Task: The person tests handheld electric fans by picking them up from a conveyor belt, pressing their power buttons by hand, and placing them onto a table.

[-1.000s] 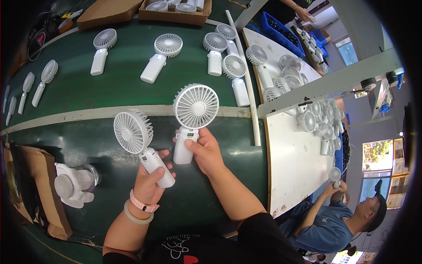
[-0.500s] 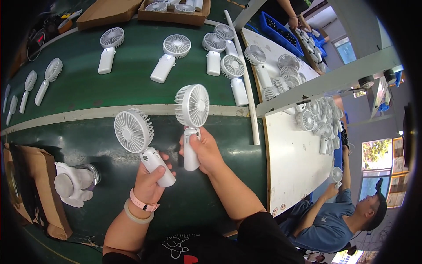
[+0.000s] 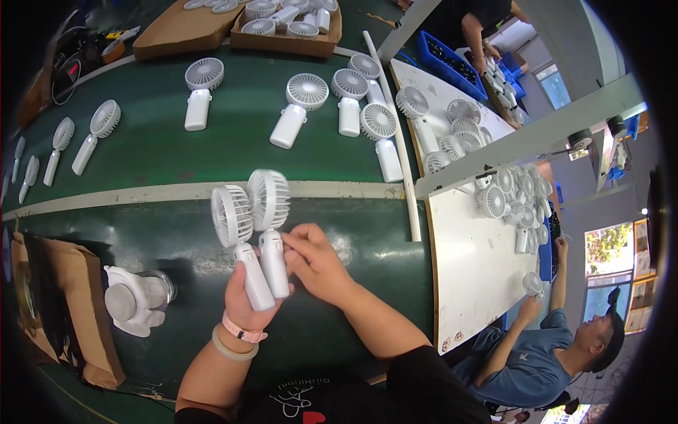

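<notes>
Two white handheld fans stand side by side before me, heads up and handles almost touching. My left hand (image 3: pixel 239 299) is closed around the left fan (image 3: pixel 255 281), and its fingers reach behind the lower end of the right fan (image 3: pixel 275 267) too. At the top of that right fan's handle, below its round head, my right hand (image 3: pixel 319 267) grips the edge with bent thumb and forefinger. Part of the left fingers is hidden behind the handles.
Several white fans lie on the green conveyor belt (image 3: pixel 155 152) beyond a pale rail. A cardboard box (image 3: pixel 282 44) of fans stands behind it. At left are a white figure-shaped jar (image 3: pixel 134 300) and an open carton (image 3: pixel 85 311). Right, a white table (image 3: pixel 466 283) bears fans; a co-worker (image 3: pixel 526 360) sits there.
The right fan has moved left beside the other, into my left hand's reach. My right hand has shifted from around its handle to the handle's top. The view has moved slightly.
</notes>
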Tool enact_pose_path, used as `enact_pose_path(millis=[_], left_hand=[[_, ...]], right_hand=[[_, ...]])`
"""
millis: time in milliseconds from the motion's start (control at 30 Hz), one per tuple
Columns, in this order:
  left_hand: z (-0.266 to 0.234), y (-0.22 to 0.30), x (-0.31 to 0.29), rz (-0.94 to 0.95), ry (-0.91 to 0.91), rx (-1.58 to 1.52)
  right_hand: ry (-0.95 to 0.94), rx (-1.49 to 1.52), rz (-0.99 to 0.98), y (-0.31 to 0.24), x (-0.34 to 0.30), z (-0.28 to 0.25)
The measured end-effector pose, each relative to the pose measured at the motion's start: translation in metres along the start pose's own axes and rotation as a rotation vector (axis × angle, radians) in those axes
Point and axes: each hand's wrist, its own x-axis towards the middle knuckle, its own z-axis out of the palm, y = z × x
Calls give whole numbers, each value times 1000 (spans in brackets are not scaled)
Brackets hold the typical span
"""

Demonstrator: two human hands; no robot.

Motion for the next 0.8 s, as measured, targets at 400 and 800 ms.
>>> enact_pose_path(millis=[400,800], left_hand=[[11,1,0,-82,-132,72],[20,-5,-2,-60,-115,227]], right_hand=[[205,-865,38,58,164,-8],[235,1135,80,8,50,-58]])
